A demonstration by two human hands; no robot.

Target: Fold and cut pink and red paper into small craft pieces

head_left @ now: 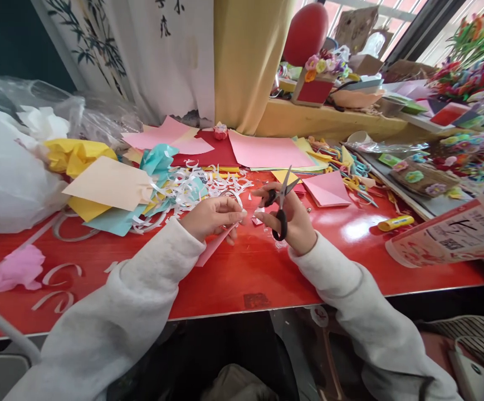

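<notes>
My left hand [213, 217] pinches a folded piece of pink paper [213, 249] above the red table [225, 284]. A thin white curled paper strip [234, 196] stands up from the same fingers. To the right, my right hand [298, 220] has its fingers in the black handles of a pair of scissors [282, 195]. The blades point up and away from me, spread apart, and touch no paper. Small pink and white scraps [258, 217] lie on the table between the hands.
White paper shreds [187, 189] are heaped behind my left hand. Coloured sheets [108, 182] and a white plastic bag [11, 172] lie left. Pink sheets [326, 189], a yellow glue tube [395, 223] and a tilted drink cup [450, 231] are right. A ledge [262, 114] full of crafts stands behind.
</notes>
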